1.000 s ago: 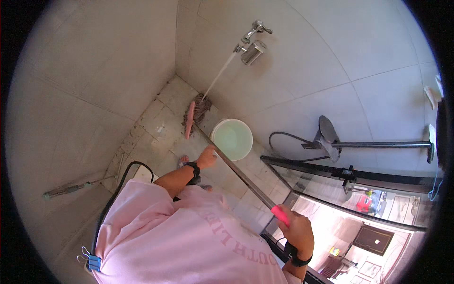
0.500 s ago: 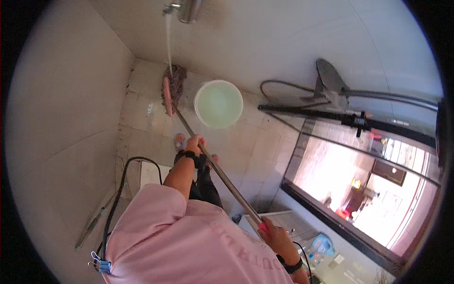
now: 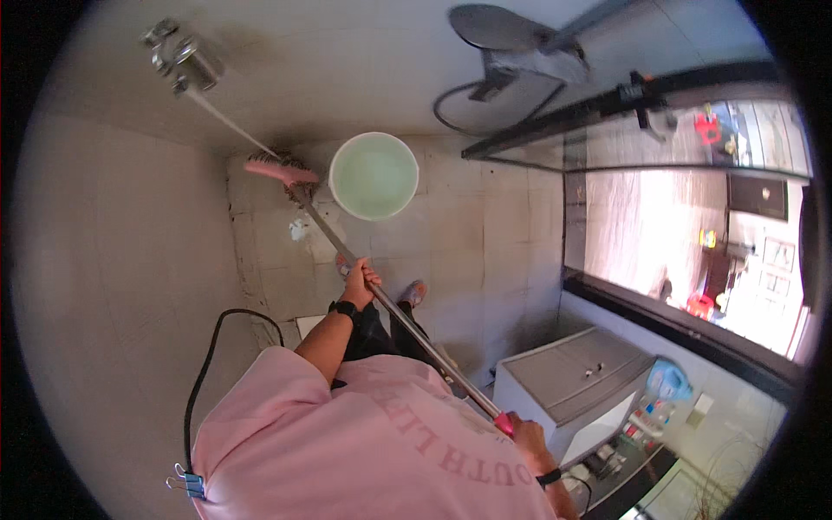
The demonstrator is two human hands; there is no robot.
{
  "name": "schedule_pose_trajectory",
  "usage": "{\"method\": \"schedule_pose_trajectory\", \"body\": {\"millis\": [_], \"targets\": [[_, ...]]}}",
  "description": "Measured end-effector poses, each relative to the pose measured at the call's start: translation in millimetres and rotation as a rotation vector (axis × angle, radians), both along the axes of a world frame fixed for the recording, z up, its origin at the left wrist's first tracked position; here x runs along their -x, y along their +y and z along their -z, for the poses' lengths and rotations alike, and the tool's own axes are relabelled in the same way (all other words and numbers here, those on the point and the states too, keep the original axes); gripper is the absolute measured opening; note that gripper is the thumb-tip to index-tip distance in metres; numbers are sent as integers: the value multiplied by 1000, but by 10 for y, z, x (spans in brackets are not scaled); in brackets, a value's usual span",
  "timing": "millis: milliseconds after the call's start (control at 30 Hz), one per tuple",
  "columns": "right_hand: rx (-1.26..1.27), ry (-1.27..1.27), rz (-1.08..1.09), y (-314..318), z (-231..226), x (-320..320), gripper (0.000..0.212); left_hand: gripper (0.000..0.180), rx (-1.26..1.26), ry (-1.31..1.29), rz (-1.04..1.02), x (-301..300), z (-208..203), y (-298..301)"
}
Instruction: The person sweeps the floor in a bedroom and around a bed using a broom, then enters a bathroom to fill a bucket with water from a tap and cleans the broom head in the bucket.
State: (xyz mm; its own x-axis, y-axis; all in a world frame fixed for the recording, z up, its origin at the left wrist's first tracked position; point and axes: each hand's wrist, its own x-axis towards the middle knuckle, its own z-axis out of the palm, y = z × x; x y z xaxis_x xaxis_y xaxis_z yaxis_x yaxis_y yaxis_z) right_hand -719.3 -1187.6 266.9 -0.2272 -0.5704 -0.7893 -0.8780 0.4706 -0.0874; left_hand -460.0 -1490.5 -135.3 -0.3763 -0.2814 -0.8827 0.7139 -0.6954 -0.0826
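Observation:
A mop with a metal pole [image 3: 325, 228] slants across my body. Its pink head [image 3: 282, 171] lies low by the far wall, with dark strands showing around it. Water from the wall tap [image 3: 180, 85] falls in a thin stream onto the mop head. My left hand [image 3: 360, 282] is closed around the middle of the pole. At the near end, my right hand [image 3: 526, 433] is closed around the pole beside its pink grip [image 3: 504, 423]. Right of the mop head stands a white bucket [image 3: 374, 176] holding pale greenish liquid.
A dark-framed glass panel [image 3: 633, 156] stands at the right. Near it are a grey object with a looped cable [image 3: 529, 52] and a white cabinet with a grey top [image 3: 576, 368]. Bottles [image 3: 663, 390] stand beyond the cabinet. A light wall [image 3: 130, 260] rises at the left.
The mop head has turned from lying lengthwise to lying crosswise, and its pink bar now faces up more. Both hands keep hold of the pole. My view has shifted and turned.

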Motion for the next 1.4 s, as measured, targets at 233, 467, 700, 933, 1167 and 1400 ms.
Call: {"method": "schedule_pose_trajectory", "body": {"millis": [233,467,700,933,1167,1400], "targets": [[53,-68,-6,124,377,268,32,31,56,-300,270,50,310,88],[231,57,-67,740,706,640,27,26,117,-108,109,89,141,186],[243,154,-94,799,707,381,22,22,44,-287,336,54,205,243],[355,348,-213,753,824,357,18,29,157,-379,403,-133,236,176],[233,213,-87,739,546,494,21,26,4,-308,324,22,-39,281],[480,516,-368,422,542,753,10,31,-25,-177,155,99,-143,135]]}}
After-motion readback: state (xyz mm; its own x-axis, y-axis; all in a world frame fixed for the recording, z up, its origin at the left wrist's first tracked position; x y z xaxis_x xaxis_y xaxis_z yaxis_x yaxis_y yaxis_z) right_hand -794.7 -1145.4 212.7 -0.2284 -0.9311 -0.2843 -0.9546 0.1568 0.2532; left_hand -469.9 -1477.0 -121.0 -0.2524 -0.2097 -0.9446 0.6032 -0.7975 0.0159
